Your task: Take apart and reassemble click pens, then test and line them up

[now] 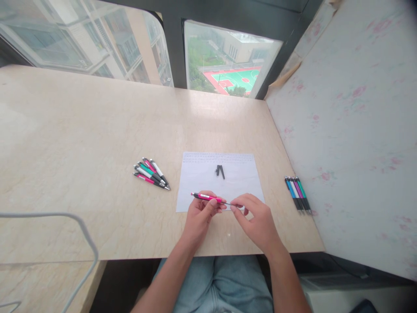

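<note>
My left hand (199, 217) is closed round a pink pen barrel (206, 197), its clicker end pointing left. A thin dark ink refill (228, 204) sticks out of the barrel's right end. My right hand (257, 217) pinches the far end of that refill between thumb and fingers; its tip is hidden there. Both hands are over the lower edge of a white paper sheet (192, 182) with lines of handwriting along its top. On the sheet, just beyond my hands, lie two short black pen pieces (222, 172), with a small bit beside the left one.
Several pink, green and white pens (151, 174) lie fanned out on the table (97, 130) at left. Several blue, white, purple and green pens (297, 193) lie in a row by the papered wall (352, 143). A grey cable (86, 234) arcs across the left front.
</note>
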Motion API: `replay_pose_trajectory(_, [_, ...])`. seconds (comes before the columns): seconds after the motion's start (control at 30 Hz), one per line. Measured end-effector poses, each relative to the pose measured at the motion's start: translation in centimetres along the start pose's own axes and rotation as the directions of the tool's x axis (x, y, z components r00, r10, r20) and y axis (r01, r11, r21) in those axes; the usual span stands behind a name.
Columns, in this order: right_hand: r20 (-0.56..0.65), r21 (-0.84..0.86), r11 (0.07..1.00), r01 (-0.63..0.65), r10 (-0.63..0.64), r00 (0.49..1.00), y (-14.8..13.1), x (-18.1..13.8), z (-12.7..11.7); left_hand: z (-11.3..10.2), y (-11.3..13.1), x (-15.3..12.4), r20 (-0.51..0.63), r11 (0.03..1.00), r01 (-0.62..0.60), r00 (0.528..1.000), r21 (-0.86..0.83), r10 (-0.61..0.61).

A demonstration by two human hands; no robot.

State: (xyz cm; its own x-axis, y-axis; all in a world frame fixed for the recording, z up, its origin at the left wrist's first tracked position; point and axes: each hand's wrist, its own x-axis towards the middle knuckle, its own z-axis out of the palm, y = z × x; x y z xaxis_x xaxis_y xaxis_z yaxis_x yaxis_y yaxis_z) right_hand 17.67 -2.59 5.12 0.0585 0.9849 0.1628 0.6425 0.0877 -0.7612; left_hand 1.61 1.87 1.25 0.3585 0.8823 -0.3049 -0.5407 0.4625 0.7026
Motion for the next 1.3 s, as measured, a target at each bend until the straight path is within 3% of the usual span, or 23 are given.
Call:
replay_pose_trajectory(0.3, [-0.040, -0.124, 0.990, 0.065, -0.071, 0.997, 0.4, -0.2, -0.4, 0.1, 0.0, 0.0, -0.045, 1.000, -0.019, 0.999, 0.002, 0.019])
replay_pose_trajectory(0.5, [-0.087, -0.147, 0.987, -0.061, 0.049, 0.995, 2.6, 0.0, -1.1, -0.6, -0.3, 0.4, -0.121, 0.996, -0.032, 0.992, -0.081, 0.022])
replay_pose_trajectory(0.73, [-0.128, -0.155, 0.963, -0.221, 0.203, 0.971, 4.5, 4.1, 1.6, -0.7, -0.4, 0.4, -0.121, 0.994, -0.009, 0.993, -0.109, -0.005])
replay_pose_trajectory(0.9, [-0.191, -0.177, 0.950, -0.258, 0.224, 0.956, 4.4, 7.6, 3.7, -0.8, -0.3, 0.3, -0.095, 0.994, 0.004, 0.995, -0.106, -0.014])
replay_pose_trajectory(1.0, [-0.199, -0.144, 0.957, -0.252, 0.222, 0.955, 4.0, 8.1, 3.6, -0.6, -0.1, 0.2, -0.098, 0.994, 0.013, 0.995, -0.105, -0.023])
replay_pose_trajectory(1.1, [-0.127, 0.009, 0.970, -0.242, 0.241, 0.962, 3.1, 7.0, 2.1, -0.4, 0.0, 0.1, -0.108, 0.995, 0.019, 0.994, -0.101, -0.030])
replay_pose_trajectory(1.17, [-0.015, 0.118, 0.966, -0.230, 0.233, 0.972, 2.2, 5.7, 0.6, -0.2, 0.0, 0.1, -0.107, 0.997, 0.019, 0.994, -0.077, -0.028])
replay_pose_trajectory(1.3, [0.210, 0.045, 0.997, -0.065, 0.055, 0.976, 0.3, 3.1, -1.8, -0.2, -0.1, 0.1, -0.068, 0.999, 0.002, 0.998, 0.034, 0.001])
